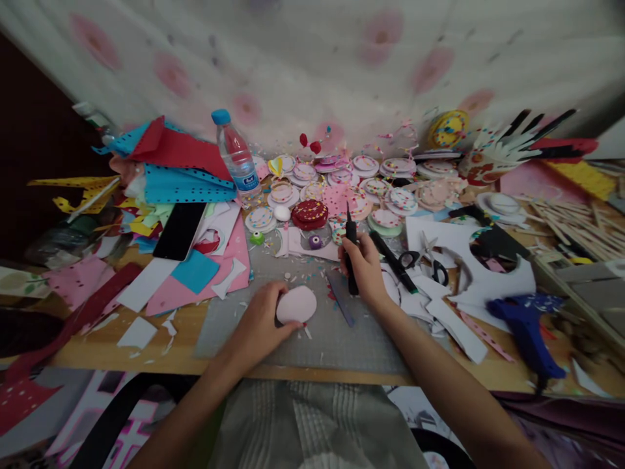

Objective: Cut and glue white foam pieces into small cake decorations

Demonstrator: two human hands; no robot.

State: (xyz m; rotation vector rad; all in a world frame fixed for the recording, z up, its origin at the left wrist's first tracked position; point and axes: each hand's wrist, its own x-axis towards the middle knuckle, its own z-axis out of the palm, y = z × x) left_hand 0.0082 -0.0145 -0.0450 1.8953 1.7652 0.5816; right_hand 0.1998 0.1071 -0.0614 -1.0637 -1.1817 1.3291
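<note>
My left hand (pixel 263 316) is closed around the edge of a pale pink, rounded disc (pixel 297 304), tilted up over the grey cutting mat (pixel 303 352). In my right hand (pixel 368 268) is a black-handled craft knife (pixel 351 233), held upright with its thin blade pointing up and its lower end near the mat. A steel ruler (pixel 340 296) lies on the mat between both hands. A black marker-like pen (pixel 393 260) rests just right of my right hand. Small paper scraps lie around the disc.
Several decorated paper discs (pixel 310 213) crowd the back. A water bottle (pixel 239 163), a phone (pixel 180 229) and coloured foam sheets are at left. Scissors (pixel 432 257), cut white sheets, a blue glue gun (pixel 527 326), wooden sticks (pixel 566 228) and a cup of pens (pixel 488 159) stand right.
</note>
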